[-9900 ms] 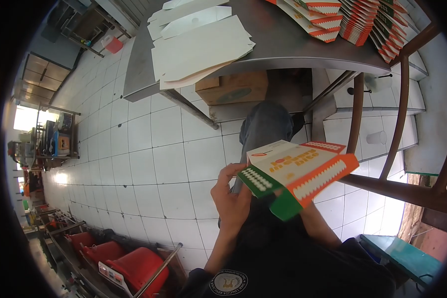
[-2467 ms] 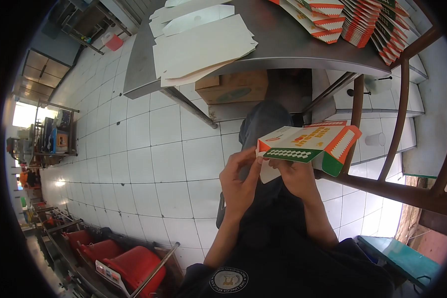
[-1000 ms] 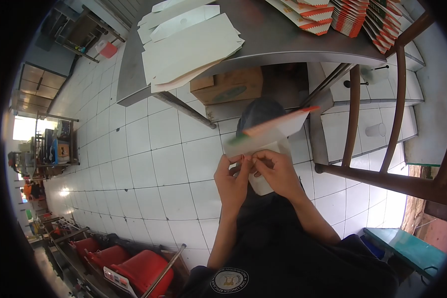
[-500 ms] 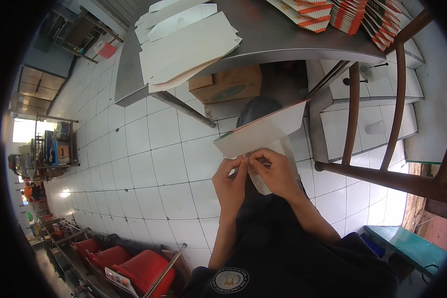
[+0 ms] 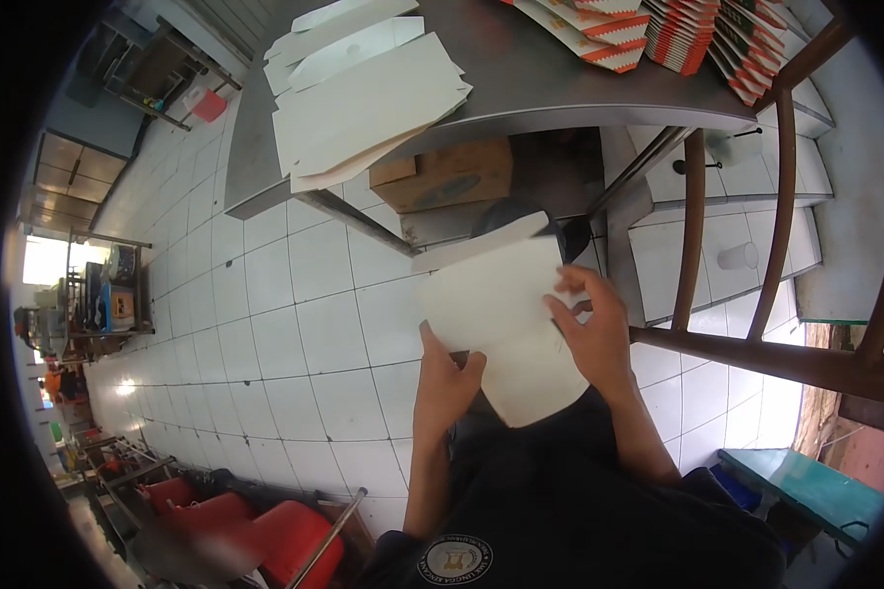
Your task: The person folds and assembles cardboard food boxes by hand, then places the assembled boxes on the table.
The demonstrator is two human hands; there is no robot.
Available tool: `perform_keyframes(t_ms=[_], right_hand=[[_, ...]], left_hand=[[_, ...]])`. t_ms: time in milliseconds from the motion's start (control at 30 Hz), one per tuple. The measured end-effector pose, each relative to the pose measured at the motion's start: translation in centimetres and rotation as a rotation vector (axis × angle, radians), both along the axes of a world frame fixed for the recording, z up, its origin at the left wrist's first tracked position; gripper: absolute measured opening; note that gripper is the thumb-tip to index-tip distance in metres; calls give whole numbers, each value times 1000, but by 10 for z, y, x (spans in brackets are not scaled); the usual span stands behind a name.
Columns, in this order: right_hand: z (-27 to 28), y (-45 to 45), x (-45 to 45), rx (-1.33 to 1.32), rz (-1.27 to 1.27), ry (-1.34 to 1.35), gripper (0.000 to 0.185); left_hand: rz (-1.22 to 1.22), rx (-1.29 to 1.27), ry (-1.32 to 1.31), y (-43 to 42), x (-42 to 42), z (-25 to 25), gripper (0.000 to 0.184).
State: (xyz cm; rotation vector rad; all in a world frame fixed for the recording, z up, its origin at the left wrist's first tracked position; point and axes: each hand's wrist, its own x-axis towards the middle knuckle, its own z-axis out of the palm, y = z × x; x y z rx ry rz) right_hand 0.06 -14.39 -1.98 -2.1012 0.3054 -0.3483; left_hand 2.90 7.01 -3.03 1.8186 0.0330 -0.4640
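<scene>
A white cardboard box blank [image 5: 501,324] lies plain side up above my lap, with a creased flap [image 5: 481,245] along its far edge. My left hand [image 5: 446,385] grips its left edge, the thumb on top and the other fingers partly hidden beneath. At the right edge is my right hand [image 5: 599,334], its fingers bent and apart, the thumb tip touching or just over the board. Several more white blanks [image 5: 363,118] lie in an overlapping pile on the metal table [image 5: 521,93].
Folded red-and-white printed cartons [image 5: 678,34] stand in rows on the table's right side. Below it sits a brown cardboard box [image 5: 452,177]. A wooden railing [image 5: 786,206] rises at the right, beside tiled steps with a plastic cup [image 5: 739,256]. Red chairs [image 5: 285,535] are at lower left.
The blank has turned from a raised, folded position to lie flatter, facing me. My hands, earlier pinching close together at its near side, have moved apart to its left and right edges.
</scene>
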Motion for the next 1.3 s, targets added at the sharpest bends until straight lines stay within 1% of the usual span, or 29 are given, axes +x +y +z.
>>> perform_keyframes(t_ms=[100,133,200,233,300,333,400,433,500,533,600,633,700,767,867,900,967,1000,1067,1100,1133,1167,1200,1233,1267,1300], right_hand=[[-11,1,0,169,-216,155,49],[1,5,2,185,-226,207,51],[-18,1,-6,216,-160,210,49],[-25,-1,-7,230,-130,211,47],[-31,-3,-7,228,-98,312,46],[-33,-5,-8,224,-85,363,46],[-39,-11,-4,388,10,321,42],[-38,-16,-1,466,59,298,40],[-26,-1,0,207,15,325,33],[-21,10,1,79,-9,339,30],[-22,23,2,66,-42,203,25],[-22,26,5,63,-52,135,23],[-15,22,10,42,48,166,21],[-8,15,14,12,189,201,20],[-12,14,19,-1,233,292,23],[-18,10,21,-7,235,244,25],[-34,-2,25,-12,243,149,30],[-40,-1,29,45,150,166,37],[-48,3,35,161,-38,201,52],[-45,4,39,196,-39,189,59],[-39,6,40,233,-38,182,68],[-37,8,36,272,-40,181,76],[-40,8,35,206,13,174,86],[-40,7,36,157,45,139,83],[-38,7,35,106,74,107,79],[-36,8,34,57,104,79,75]], left_hand=[[-135,216,142,1,7,30,56],[-113,230,46,3,3,27,58],[-83,249,-176,0,1,15,64],[-57,283,-238,-4,0,11,66],[-6,346,-341,-13,-7,7,70],[-12,369,-341,-16,-7,10,70],[-16,414,-351,-25,-4,23,69],[13,398,-314,-28,-2,25,64],[61,353,-247,-31,2,27,56],[66,376,-247,-32,3,25,50],[80,428,-248,-32,3,15,37],[16,475,-255,-31,6,13,32],[-109,579,-260,-25,11,10,22],[-216,561,-308,-18,21,7,22],[-342,459,-354,-13,39,-11,30],[-375,414,-364,-12,46,-19,33],[-441,377,-213,-8,63,-30,36],[-474,358,-135,-6,67,-35,38],[-78,80,-149,-16,62,-51,45],[124,-59,-158,-23,59,-54,49],[214,-136,-83,-30,55,-48,68],[227,-147,-104,-32,52,-48,70],[239,-164,-130,-36,52,-50,73],[247,-188,-163,-38,55,-51,76],[224,-146,-234,-35,55,-62,72],[171,-62,-360,-33,56,-65,67]])
